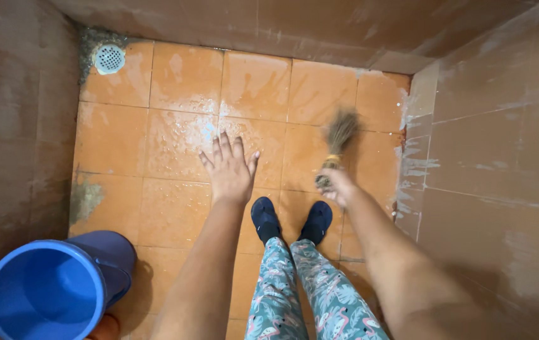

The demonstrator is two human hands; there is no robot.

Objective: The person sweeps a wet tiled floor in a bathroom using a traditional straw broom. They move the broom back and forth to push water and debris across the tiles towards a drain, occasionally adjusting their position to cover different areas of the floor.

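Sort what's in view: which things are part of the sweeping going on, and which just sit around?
In use:
- short broom, gripped in right hand
- wet orange tiled floor
- left hand, open, held over the floor

Lying about:
- blue bucket, bottom left
- floor drain, far corner

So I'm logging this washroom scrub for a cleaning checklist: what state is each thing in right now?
left hand: open, fingers spread, holding nothing
right hand: closed on the broom
broom: bristles up, blurred
floor tiles: wet, soapy patches
floor drain: covered by a grate
blue bucket: upright, looks empty
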